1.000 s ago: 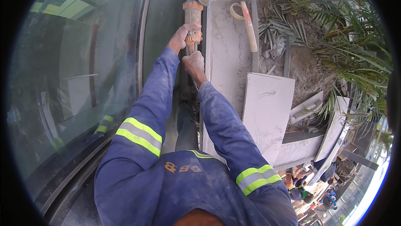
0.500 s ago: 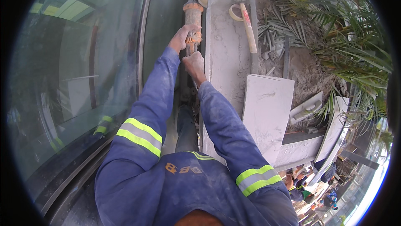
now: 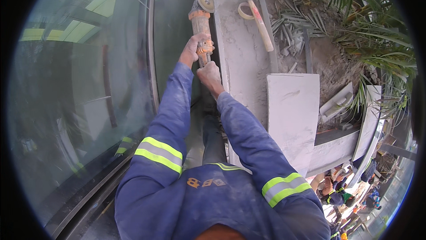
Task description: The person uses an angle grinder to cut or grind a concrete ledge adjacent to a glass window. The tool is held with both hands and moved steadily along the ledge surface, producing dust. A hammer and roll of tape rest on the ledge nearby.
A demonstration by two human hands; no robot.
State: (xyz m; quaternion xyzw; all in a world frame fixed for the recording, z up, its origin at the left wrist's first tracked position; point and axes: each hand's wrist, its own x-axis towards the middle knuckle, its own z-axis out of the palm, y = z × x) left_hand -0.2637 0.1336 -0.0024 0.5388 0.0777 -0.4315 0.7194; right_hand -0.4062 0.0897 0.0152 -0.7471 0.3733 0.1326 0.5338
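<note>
Both my arms stretch forward to a dusty orange and grey angle grinder (image 3: 201, 24). My left hand (image 3: 191, 49) wraps around its body, while my right hand (image 3: 210, 75) grips the rear end, nearer to me. At the far end of the tool sits a round disc (image 3: 205, 1), beside the edge of a dusty grey ledge (image 3: 242, 58). The disc looks apart from the ledge, though I cannot tell the gap. On the ledge lie a mallet (image 3: 262, 26) with a pale handle and a roll of masking tape (image 3: 245, 11).
A large glass pane (image 3: 88, 107) runs along my left. To the right, a pale slab (image 3: 293, 111) lies on the ledge, with a trowel-like float (image 3: 336, 102) beyond it. Palm fronds (image 3: 377, 40) hang over the soil. Several people (image 3: 341, 195) are at the lower right.
The grinder's disc end has shifted slightly left and nearer, tilting a little. Both hands still grip the tool. The whole view has turned slightly.
</note>
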